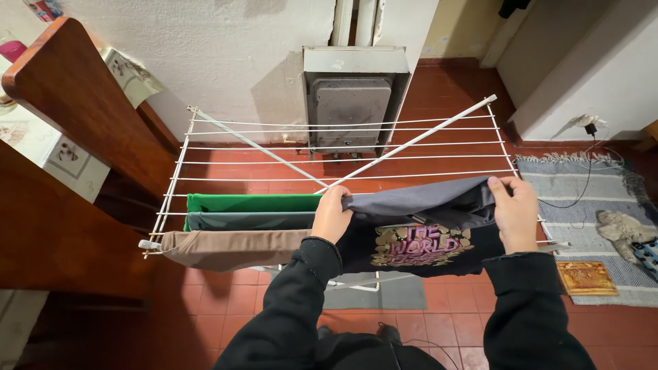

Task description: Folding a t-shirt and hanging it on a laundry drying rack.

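Note:
A white folding drying rack (343,144) stands on the red tile floor. My left hand (332,214) and my right hand (514,211) each grip an edge of a dark T-shirt with a pink and gold print (418,233), holding it spread over the rack's near right rails. Both arms wear black sleeves. To the left on the rack hang a bright green cloth (253,202), a dark green cloth (250,220) and a tan cloth (233,248), each draped over its own rail.
A grey metal box (353,109) sits against the white wall behind the rack. A dark wooden stair rail (75,103) rises at left. At right lie a striped grey rug (582,199), a cable, a fluffy toy (625,229) and a small orange mat (586,277).

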